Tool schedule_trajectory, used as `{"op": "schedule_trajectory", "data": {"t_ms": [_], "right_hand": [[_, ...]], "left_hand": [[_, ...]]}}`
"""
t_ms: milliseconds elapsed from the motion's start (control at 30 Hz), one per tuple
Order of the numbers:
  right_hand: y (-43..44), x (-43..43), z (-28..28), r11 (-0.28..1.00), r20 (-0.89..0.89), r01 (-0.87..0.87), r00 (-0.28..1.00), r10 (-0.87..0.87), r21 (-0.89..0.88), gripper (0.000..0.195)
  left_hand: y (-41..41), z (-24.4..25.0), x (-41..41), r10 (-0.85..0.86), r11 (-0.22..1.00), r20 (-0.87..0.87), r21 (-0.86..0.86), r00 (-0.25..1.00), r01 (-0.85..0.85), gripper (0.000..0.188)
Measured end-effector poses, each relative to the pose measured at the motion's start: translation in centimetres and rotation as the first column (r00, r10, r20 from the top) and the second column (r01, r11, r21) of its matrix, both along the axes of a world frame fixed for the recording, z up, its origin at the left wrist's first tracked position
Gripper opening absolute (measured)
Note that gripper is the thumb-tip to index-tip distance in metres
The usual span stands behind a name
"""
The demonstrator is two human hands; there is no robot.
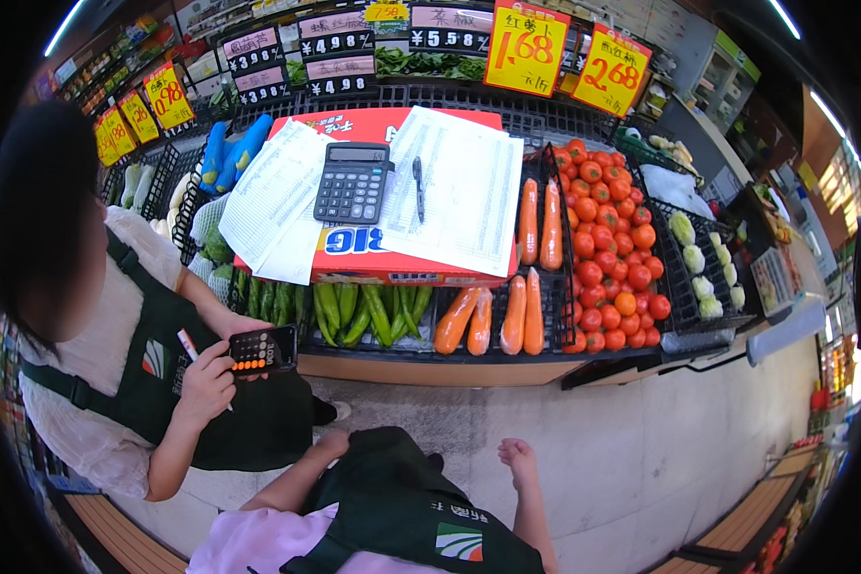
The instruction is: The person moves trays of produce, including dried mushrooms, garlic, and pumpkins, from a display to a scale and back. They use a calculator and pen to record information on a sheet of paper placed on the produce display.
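Observation:
My left hand (332, 444) is at the side of my dark green apron (394, 473), its fingers partly hidden by the cloth. My right hand (518, 458) hangs over the floor on the other side, empty, with loosely curled fingers. In front of me, a red cardboard box (373, 271) lies across the vegetable display. Printed sheets (459, 186) and more papers (273, 201) cover much of its top. A black desk calculator (354, 183) rests among them, and a dark pen (419, 188) lies on the right sheets.
On the left, a co-worker holds a smartphone (263, 350) showing a calculator and a white marker (187, 344). Green peppers (373, 310), wrapped carrots (459, 319) and tomatoes (606, 244) fill the crates. Price signs (527, 46) stand behind. Grey tiled floor (617, 445) stretches right.

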State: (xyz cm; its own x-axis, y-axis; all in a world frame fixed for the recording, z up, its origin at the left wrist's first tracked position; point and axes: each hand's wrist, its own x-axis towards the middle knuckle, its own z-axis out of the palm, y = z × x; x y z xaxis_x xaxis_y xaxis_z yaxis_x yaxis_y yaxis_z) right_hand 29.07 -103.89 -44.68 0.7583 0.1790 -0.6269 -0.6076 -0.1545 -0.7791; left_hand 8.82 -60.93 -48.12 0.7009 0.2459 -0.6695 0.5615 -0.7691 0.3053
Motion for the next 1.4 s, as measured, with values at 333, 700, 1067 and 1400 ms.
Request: {"op": "schedule_trajectory", "data": {"t_ms": [333,700,1067,1400], "right_hand": [[7.7,9.5,14.4,0.985,0.281,-0.025,0.960,-0.025,0.172,0.019],[28.1,21.1,32.7,0.939,0.788,-0.239,0.513,0.340,-0.249,0.020],[35.8,27.4,31.8,0.730,0.637,-0.237,0.367,0.678,-0.641,0.033],[32.6,33.5,32.6,0.875,0.540,-0.208,0.838,-0.071,0.437,0.010]], "left_hand": [[-7.5,26.5,24.3,0.144,0.964,0.800,-0.246,0.583,0.098,0.019],[-0.2,34.1,29.4,0.064,0.989,0.984,-0.085,0.165,0.119,0.016],[2.4,33.0,32.8,-0.061,0.997,0.979,0.049,0.194,0.068,0.011],[2.5,33.4,33.1,-0.107,0.994,0.970,0.097,0.217,0.056,0.013]]}}
